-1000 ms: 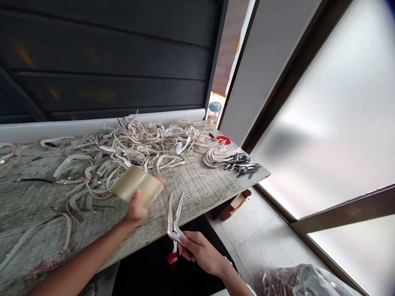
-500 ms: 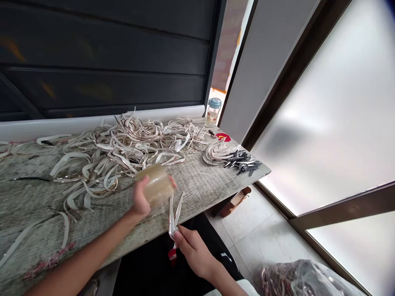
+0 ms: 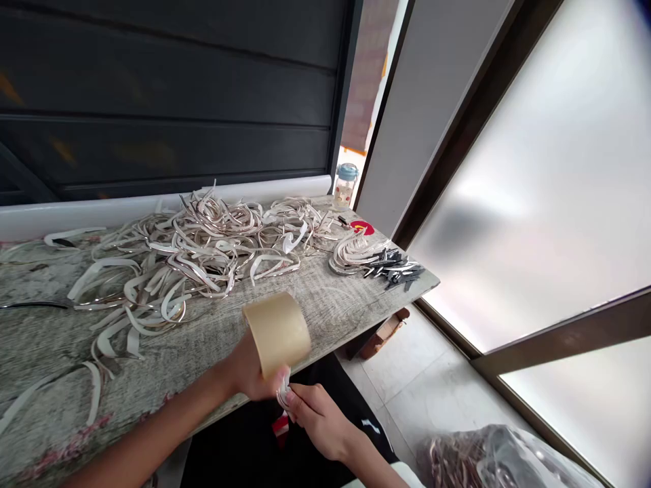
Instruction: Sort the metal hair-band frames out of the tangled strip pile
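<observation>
My left hand [image 3: 247,371] grips a wide roll of tan packing tape [image 3: 277,331] over the near edge of the worn wooden table [image 3: 336,305]. Just below it my right hand [image 3: 318,413] pinches a small bundle of shiny curved metal pieces [image 3: 283,393]; the roll hides most of them. The two hands nearly touch. A big tangled heap of the same pale curved metal strips [image 3: 198,247] covers the middle and back of the table.
A neat stack of curved strips with dark pieces [image 3: 379,261] lies at the table's right end, near a red disc [image 3: 363,228] and a blue-lidded jar [image 3: 345,183]. A clear bag of metal parts [image 3: 488,461] sits on the tiled floor at lower right. Frosted glass panels stand to the right.
My left hand has carried the tape roll down and right, from over the table to just above my right hand. The metal bundle, earlier sticking up in plain sight, is now mostly hidden behind the roll.
</observation>
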The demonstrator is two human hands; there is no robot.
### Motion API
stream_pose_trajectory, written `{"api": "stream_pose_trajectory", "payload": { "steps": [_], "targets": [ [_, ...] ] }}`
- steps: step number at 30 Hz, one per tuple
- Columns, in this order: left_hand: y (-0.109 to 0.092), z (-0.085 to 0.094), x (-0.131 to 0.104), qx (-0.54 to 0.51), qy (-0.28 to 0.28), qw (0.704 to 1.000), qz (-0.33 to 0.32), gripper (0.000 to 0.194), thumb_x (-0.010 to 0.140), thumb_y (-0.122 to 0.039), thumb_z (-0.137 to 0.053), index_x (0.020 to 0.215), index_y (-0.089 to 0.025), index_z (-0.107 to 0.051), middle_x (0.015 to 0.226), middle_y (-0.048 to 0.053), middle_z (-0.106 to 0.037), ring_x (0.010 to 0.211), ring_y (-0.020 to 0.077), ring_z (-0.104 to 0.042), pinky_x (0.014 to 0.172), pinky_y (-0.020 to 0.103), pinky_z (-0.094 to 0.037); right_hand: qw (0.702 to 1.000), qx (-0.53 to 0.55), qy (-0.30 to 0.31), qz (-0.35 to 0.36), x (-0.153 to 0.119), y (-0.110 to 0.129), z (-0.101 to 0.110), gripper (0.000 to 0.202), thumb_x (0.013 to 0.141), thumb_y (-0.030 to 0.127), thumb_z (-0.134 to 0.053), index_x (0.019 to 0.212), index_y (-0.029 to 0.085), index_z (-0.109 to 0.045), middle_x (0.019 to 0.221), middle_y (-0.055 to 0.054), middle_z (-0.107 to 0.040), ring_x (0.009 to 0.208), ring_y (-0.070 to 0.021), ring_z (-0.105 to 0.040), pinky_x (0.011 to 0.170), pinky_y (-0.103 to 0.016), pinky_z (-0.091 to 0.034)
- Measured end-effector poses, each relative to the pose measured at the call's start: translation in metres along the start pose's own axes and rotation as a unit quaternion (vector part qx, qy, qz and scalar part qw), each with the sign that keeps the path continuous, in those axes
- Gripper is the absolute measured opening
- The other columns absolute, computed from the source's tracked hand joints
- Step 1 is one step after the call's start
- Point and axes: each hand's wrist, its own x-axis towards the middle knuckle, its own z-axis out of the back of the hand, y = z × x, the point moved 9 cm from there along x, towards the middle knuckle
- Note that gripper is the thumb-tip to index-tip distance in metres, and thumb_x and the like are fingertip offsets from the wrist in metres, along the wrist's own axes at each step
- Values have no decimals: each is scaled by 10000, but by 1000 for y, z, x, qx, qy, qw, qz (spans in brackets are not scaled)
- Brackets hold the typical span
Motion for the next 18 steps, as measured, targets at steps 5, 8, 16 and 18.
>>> {"api": "stream_pose_trajectory", "payload": {
  "steps": [5, 8, 16, 18],
  "targets": [
    [-2, 67, 13, -279, -250, 927, 17, 492, 768, -543, -464, 887, -153, -740, 778, 115, -729, 732, 300, -703, 648, 406, -597, 986, -150, 29, 67, -12, 29, 11, 443, 995, 547, -395, 705, 212, -417, 581, 54, -391, 507, -90, -352, 539, -231, -266],
    [5, 88, 9, -347, -319, 882, 8, 452, 741, -507, -470, 844, -156, -736, 769, 104, -733, 752, 277, -699, 699, 380, -592, 958, -260, -15, 120, -13, 57, 40, 385, 1025, 484, -337, 787, 219, -481, 640, 33, -463, 547, -114, -425, 573, -243, -291],
    [19, 64, 7, -326, -249, 909, 72, 455, 722, -523, -568, 879, -127, -728, 808, 111, -760, 750, 303, -714, 695, 388, -563, 797, -570, -157, 122, 72, 94, 181, 355, 1042, 330, -347, 836, 204, -608, 815, -59, -637, 850, -209, -563, 823, -342, -390],
    [18, 59, 8, -318, -226, 918, 75, 483, 721, -555, -583, 859, -118, -736, 814, 124, -765, 766, 305, -712, 720, 386, -557, 782, -584, -185, 115, 94, 90, 209, 306, 1021, 317, -410, 838, 208, -629, 909, -79, -658, 961, -246, -554, 879, -388, -385]
  ]
}}
